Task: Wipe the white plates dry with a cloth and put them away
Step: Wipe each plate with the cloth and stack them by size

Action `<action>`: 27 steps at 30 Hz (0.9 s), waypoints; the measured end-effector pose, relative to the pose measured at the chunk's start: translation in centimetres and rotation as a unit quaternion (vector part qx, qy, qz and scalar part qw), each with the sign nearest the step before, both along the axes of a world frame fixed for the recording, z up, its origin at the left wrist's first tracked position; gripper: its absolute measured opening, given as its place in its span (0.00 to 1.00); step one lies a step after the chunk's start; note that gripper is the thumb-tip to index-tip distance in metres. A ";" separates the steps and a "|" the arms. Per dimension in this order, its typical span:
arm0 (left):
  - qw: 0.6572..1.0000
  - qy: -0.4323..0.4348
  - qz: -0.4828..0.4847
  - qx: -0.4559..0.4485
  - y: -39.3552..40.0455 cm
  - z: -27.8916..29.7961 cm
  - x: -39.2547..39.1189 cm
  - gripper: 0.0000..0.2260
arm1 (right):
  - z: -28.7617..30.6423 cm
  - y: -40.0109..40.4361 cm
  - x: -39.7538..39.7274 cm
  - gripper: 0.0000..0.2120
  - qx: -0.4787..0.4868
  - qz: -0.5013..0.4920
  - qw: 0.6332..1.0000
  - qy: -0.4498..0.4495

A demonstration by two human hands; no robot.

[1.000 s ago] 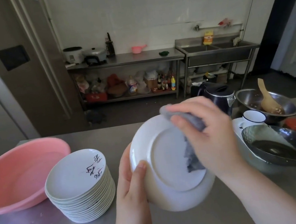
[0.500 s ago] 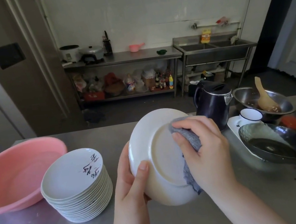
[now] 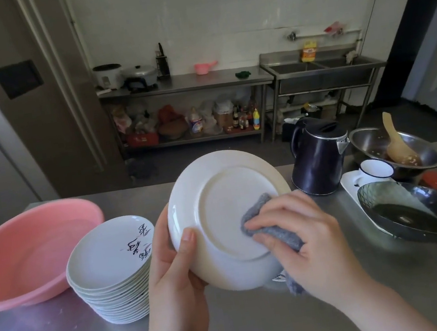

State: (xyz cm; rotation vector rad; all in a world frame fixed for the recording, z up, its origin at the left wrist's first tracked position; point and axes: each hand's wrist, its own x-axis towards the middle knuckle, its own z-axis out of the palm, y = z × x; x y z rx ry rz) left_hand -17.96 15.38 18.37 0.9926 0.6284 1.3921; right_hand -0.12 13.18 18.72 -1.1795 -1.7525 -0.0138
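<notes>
Head view shows the left hand [image 3: 169,260] pinching a white plate [image 3: 228,220] by its rim, underside up, while the right hand [image 3: 305,240] grips a grey cloth [image 3: 265,223] against it. Pressing away from that pinch could lever the wet plate loose onto the stack [image 3: 111,269] just left.

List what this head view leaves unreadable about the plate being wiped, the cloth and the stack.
- Front face of the held plate: turned away from the camera, only its underside shows.
- Grey cloth: mostly covered by the right hand, so its full size is unclear.
- Left hand: fingers hidden behind the plate; only the thumb shows.
- Plate stack: lower plates show rims only; the count is uncertain.
- Wetness: not discernible.
</notes>
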 end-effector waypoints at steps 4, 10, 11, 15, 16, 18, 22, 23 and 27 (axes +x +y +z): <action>0.999 0.014 -0.032 -0.006 -0.6 -0.4 0.3 0.22 | 0.6 0.9 1.2 0.05 0.030 -0.067 0.997 0.017; 0.992 0.102 -0.071 0.026 -0.9 -1.4 0.2 0.20 | 1.7 1.4 0.9 0.05 0.001 -0.073 0.994 0.087; 0.989 0.120 -0.075 0.040 -0.8 -1.5 0.0 0.20 | 1.9 1.4 0.9 0.05 -0.013 -0.071 0.993 0.093; 0.972 0.186 -0.104 0.101 -0.5 -1.6 -1.1 0.20 | 2.3 1.0 1.0 0.06 -0.077 -0.048 0.993 0.075; 0.968 0.197 -0.115 0.108 -0.3 -1.6 -1.5 0.19 | 2.4 0.8 1.1 0.07 -0.099 -0.038 0.992 0.070; 0.958 0.221 -0.138 0.117 0.2 -1.5 -2.3 0.19 | 2.4 0.5 1.5 0.10 -0.155 -0.017 0.986 0.060; 0.937 0.272 -0.169 0.136 1.0 -0.8 -3.4 0.17 | 2.0 0.4 2.4 0.15 -0.226 0.009 0.973 0.039; 0.932 0.282 -0.178 0.139 1.2 -0.6 -3.6 0.17 | 1.8 0.4 2.5 0.14 -0.232 0.013 0.972 0.037; 0.910 0.349 -0.160 0.160 1.6 0.3 -4.0 0.16 | 1.2 -0.3 2.8 0.10 -0.220 0.028 0.973 0.057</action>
